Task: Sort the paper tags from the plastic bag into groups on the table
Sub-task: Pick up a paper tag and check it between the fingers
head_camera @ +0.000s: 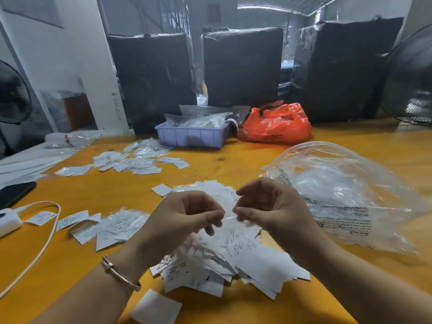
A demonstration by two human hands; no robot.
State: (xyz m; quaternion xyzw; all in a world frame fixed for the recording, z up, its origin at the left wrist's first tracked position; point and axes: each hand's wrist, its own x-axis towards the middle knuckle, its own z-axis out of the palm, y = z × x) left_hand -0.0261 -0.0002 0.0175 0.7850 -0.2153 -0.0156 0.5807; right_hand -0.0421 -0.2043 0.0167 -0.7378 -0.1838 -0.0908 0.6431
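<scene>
A big heap of white paper tags (pixel 236 260) lies on the orange table (pixel 233 157) right in front of me. My left hand (pixel 182 218) and my right hand (pixel 271 206) hover over the heap with curled fingers. Between their thumbs and fingertips they pinch a small tag in a clear sleeve (pixel 230 212), blurred. A large clear plastic bag (pixel 346 195) lies crumpled to the right. One group of tags (pixel 112 225) sits at the left, another group (pixel 135 160) farther back left.
A purple tray (pixel 191 135) with clear bags and an orange plastic bag (pixel 275 123) stand at the back. Black wrapped bales (pixel 243 66) rise behind. A white cable (pixel 46 235), a white device (pixel 7 222) and a dark phone (pixel 14 191) lie at the left.
</scene>
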